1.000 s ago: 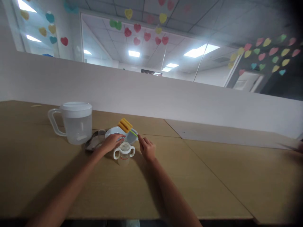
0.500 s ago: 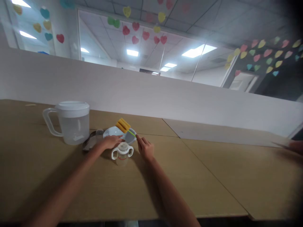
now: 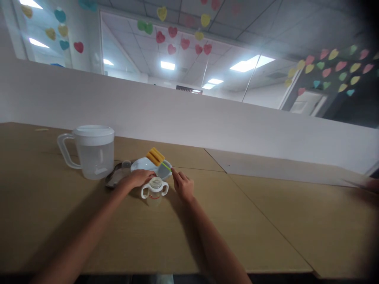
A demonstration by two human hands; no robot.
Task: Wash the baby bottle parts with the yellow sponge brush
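In the head view, my right hand [image 3: 183,184] is closed around the thin green handle of a bottle brush [image 3: 155,156]. Its yellow sponge head is tilted up and to the left over a white bowl [image 3: 142,163]. My left hand [image 3: 142,178] is at the bowl's near rim, its fingers bent over it and partly hidden. Just in front of those fingertips stands a clear baby bottle [image 3: 155,192], upright and without a lid, with a white collar and two white side handles.
A large lidded plastic jug [image 3: 96,154] stands at the left. Between it and the bowl lies a dark-rimmed tray [image 3: 109,182] with a small clear cup [image 3: 126,165]. A white wall [image 3: 183,114] rises behind the table. Another person's blurred hand [image 3: 368,189] shows at the far right.
The view has shifted slightly, moving everything a little to the right. My left fingers have drawn in and bent more at the bowl's rim. My right hand keeps its grip on the brush.
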